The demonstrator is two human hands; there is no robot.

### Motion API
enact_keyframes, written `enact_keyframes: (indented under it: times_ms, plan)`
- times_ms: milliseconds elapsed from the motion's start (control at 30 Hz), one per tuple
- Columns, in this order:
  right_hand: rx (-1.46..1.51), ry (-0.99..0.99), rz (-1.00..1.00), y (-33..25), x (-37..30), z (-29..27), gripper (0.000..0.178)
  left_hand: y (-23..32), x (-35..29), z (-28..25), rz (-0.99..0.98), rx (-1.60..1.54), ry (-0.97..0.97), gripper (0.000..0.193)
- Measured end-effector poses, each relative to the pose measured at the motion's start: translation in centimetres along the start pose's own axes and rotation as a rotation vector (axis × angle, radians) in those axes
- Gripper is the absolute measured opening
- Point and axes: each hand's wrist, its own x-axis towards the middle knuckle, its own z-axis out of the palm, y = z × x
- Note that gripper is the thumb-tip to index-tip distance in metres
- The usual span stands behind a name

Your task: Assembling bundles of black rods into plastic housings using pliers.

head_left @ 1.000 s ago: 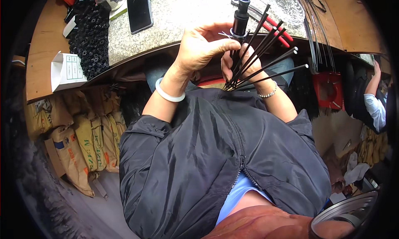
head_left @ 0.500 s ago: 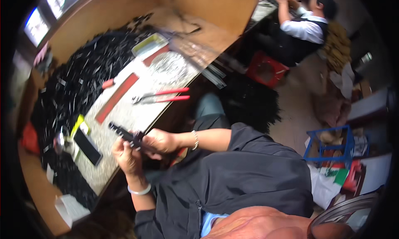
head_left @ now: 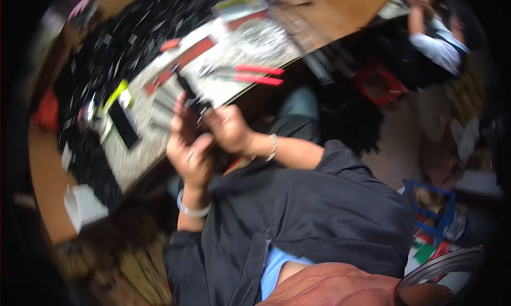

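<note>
A dark, narrow strap-like piece with small shiny bits is held over the near edge of the worktop. My right hand is closed around its lower end. Beside it, my left hand has its fingers stretched up and its thumb apart, close to the piece; motion blurs both hands. Pliers with red handles lie beyond my hands. Left of them is a flat red-brown bar. A black phone-like slab rests on the left part of the pale work surface.
A large heap of black strips covers the worktop's far left. Small clear or silvery pieces lie beside a yellowish tray. Another person sits at the upper right near a red stool-like object. A blue frame stands at right.
My view has shifted, so the worktop appears higher and further right. My left hand has opened from its pinch on the dark piece, while my right hand keeps hold of it.
</note>
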Motion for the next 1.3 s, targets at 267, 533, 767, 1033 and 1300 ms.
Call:
enact_keyframes:
  times_ms: [267, 533, 767, 1033, 1300]
  plan:
    - [-0.177, 0.014, -0.195, 1.2, -1.2, 2.1, 0.031, -1.2, 0.1, -1.1, -0.014, 0.006, 0.31, 0.024]
    - [0.439, 0.05, -0.051, 1.3, -1.8, 2.3, 0.017, -1.6, -0.4, -3.2, -0.073, -0.165, 0.217, 0.023]
    - [0.371, 0.058, 0.01, 0.6, -1.2, 2.1, 0.016, -1.3, -0.1, -2.6, -0.023, -0.123, 0.226, 0.024]
    - [0.505, -0.041, 0.175, 1.2, 0.0, 1.1, 0.016, -2.2, -0.2, -2.6, -0.031, -0.148, 0.247, 0.024]
    - [0.438, -0.031, 0.042, 1.3, -0.3, 1.2, 0.017, -1.6, 0.1, -2.1, 0.002, -0.019, 0.21, 0.022]
